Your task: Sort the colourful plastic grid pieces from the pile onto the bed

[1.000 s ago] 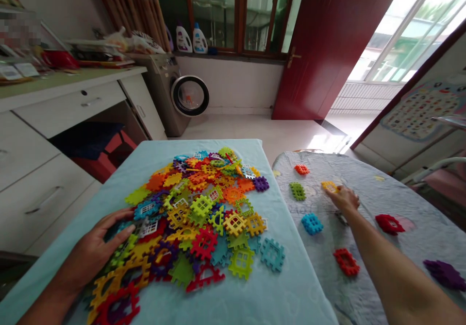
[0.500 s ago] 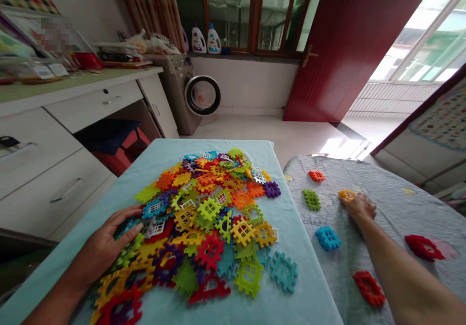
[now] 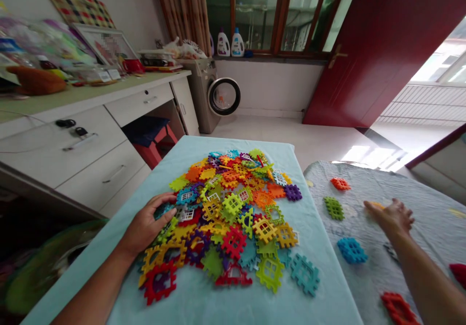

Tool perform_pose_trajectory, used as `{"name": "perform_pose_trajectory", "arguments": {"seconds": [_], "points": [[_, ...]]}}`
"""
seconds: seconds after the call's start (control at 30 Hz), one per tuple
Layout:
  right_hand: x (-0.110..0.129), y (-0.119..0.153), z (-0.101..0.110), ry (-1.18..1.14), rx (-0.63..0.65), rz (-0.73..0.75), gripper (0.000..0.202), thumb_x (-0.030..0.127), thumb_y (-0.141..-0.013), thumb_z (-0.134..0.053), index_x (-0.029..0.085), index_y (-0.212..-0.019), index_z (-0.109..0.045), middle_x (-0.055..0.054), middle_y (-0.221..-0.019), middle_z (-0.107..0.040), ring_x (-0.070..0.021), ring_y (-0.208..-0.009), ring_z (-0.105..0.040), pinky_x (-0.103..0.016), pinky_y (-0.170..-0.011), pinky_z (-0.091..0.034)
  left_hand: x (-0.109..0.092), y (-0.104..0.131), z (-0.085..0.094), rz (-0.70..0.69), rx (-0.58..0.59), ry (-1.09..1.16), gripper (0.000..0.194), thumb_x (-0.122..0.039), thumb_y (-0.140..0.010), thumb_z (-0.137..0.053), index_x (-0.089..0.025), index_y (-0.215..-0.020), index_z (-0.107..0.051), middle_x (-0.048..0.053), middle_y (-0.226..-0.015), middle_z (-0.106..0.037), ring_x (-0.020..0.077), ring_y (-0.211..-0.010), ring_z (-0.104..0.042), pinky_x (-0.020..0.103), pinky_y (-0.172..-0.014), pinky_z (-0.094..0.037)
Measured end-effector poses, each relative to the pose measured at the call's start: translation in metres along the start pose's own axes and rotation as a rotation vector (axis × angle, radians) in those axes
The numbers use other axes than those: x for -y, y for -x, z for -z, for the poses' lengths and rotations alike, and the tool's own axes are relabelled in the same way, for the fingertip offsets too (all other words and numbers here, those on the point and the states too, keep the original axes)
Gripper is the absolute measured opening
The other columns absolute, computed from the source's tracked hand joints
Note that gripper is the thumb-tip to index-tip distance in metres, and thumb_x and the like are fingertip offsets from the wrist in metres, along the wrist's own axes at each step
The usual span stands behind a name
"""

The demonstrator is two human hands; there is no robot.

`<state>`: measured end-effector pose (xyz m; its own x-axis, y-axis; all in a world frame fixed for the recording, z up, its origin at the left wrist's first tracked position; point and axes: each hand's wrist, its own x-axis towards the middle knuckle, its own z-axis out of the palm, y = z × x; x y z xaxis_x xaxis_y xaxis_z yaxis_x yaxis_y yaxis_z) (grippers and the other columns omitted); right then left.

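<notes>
A pile of colourful plastic interlocking tiles, some with window-like grids, covers the middle of the light blue table. My left hand rests against the pile's left side, its thumb and fingers apart beside blue and white window pieces. Over on the grey-blue cloth at the right, my right hand has its fingers spread and grips nothing. A yellow-orange tile lies partly hidden behind that hand. Near it are an orange tile, a green tile, a blue tile and a red tile.
The blue table and the cloth-covered surface stand side by side. A white drawer desk runs along the left, with a stool under it. Behind are a washing machine with its door ajar and a red door.
The view has swung left, so everything appears further right. My right hand's fingers have come off the yellow-orange tile and spread. My left hand stays against the pile.
</notes>
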<state>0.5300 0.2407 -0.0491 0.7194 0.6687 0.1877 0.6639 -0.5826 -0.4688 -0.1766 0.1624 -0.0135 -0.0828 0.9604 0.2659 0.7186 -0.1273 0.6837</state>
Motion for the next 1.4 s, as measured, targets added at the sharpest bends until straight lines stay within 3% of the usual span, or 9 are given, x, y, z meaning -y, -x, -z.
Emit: {"name": "perform_pose_trajectory", "arguments": {"seconds": [0.17, 0.33, 0.4, 0.5, 0.67, 0.8, 0.97, 1.13, 1.4], "points": [[0.069, 0.059, 0.027, -0.147, 0.193, 0.313, 0.071, 0.064, -0.075, -0.057, 0.013, -0.125, -0.06, -0.026, -0.125, -0.058, -0.0394, -0.111, -0.062, -0.053, -0.085, -0.052, -0.008, 0.002, -0.002, -0.033, -0.044, 0.04, 0.04, -0.054, -0.082, -0.064, -0.023, -0.107, -0.068, 0.008, -0.128, -0.064, 0.028, -0.121, -0.059, 0.047, -0.112, -0.041], [0.148, 0.152, 0.062, -0.242, 0.489, 0.835, 0.045, 0.052, -0.084, -0.058, 0.023, -0.118, -0.063, -0.012, -0.121, -0.066, -0.029, -0.11, -0.064, -0.045, -0.091, -0.054, -0.017, 0.003, -0.004, -0.033, -0.07, 0.148, 0.04, -0.053, -0.081, -0.066, -0.022, -0.106, -0.067, 0.008, -0.125, -0.063, 0.0269, -0.117, -0.061, 0.046, -0.109, -0.044], [0.178, 0.194, 0.076, -0.256, 0.532, 0.996, 0.038, 0.044, -0.089, -0.057, 0.024, -0.121, -0.062, -0.01, -0.122, -0.067, -0.0267, -0.114, -0.062, -0.045, -0.099, -0.05, -0.02, 0.003, -0.004, -0.025, -0.069, 0.187, 0.041, -0.054, -0.082, -0.065, -0.022, -0.106, -0.067, 0.009, -0.124, -0.063, 0.0271, -0.118, -0.06, 0.045, -0.109, -0.044], [0.216, 0.254, 0.089, -0.251, 0.644, 1.174, 0.031, 0.032, -0.093, -0.055, 0.021, -0.121, -0.061, -0.01, -0.116, -0.069, -0.0233, -0.106, -0.064, -0.039, -0.092, -0.052, -0.023, 0.004, -0.003, -0.011, -0.076, 0.216, 0.039, -0.054, -0.084, -0.062, -0.021, -0.106, -0.067, 0.009, -0.122, -0.064, 0.0264, -0.118, -0.06, 0.045, -0.11, -0.043], [0.25, 0.321, 0.085, -0.192, 0.747, 1.393, 0.033, 0.028, -0.085, -0.067, 0.021, -0.117, -0.065, -0.01, -0.114, -0.066, -0.0257, -0.104, -0.057, -0.04, -0.091, -0.048, -0.022, 0.004, -0.002, 0.007, -0.044, 0.279, 0.04, -0.051, -0.084, -0.063, -0.021, -0.109, -0.065, 0.009, -0.124, -0.063, 0.0247, -0.115, -0.061, 0.044, -0.107, -0.045], [0.249, 0.33, 0.066, -0.152, 0.739, 1.352, 0.036, 0.022, -0.08, -0.07, 0.021, -0.116, -0.065, -0.01, -0.114, -0.064, -0.0261, -0.105, -0.055, -0.041, -0.091, -0.047, -0.02, 0.004, 0.0, -0.01, -0.022, 0.292, 0.039, -0.048, -0.085, -0.063, -0.021, -0.112, -0.064, 0.009, -0.125, -0.063, 0.0242, -0.116, -0.061, 0.043, -0.108, -0.045], [0.243, 0.323, 0.051, -0.274, 0.712, 1.269, 0.022, 0.016, -0.09, -0.056, 0.019, -0.109, -0.065, -0.008, -0.105, -0.066, -0.0221, -0.097, -0.059, -0.038, -0.088, -0.049, -0.021, 0.004, 0.001, -0.04, -0.013, 0.249, 0.035, -0.045, -0.084, -0.063, -0.021, -0.11, -0.065, 0.009, -0.125, -0.063, 0.0253, -0.118, -0.06, 0.043, -0.107, -0.046], [0.241, 0.323, 0.039, -0.438, 0.566, 1.195, 0.018, 0.016, -0.093, -0.051, 0.02, -0.104, -0.064, -0.009, -0.105, -0.066, -0.0214, -0.097, -0.06, -0.036, -0.089, -0.049, -0.021, 0.003, 0.0, -0.05, -0.039, 0.234, 0.032, -0.04, -0.084, -0.063, -0.02, -0.109, -0.065, 0.008, -0.12, -0.064, 0.0231, -0.111, -0.062, 0.04, -0.103, -0.048], [0.239, 0.327, 0.026, -0.395, 0.393, 1.151, 0.024, 0.014, -0.096, -0.045, 0.022, -0.099, -0.067, -0.009, -0.097, -0.066, -0.0239, -0.094, -0.058, -0.04, -0.085, -0.048, -0.017, 0.003, -0.001, 0.051, -0.068, 0.238, 0.034, -0.044, -0.085, -0.062, -0.02, -0.109, -0.065, 0.008, -0.117, -0.067, 0.0217, -0.1, -0.066, 0.039, -0.095, -0.052]]}}
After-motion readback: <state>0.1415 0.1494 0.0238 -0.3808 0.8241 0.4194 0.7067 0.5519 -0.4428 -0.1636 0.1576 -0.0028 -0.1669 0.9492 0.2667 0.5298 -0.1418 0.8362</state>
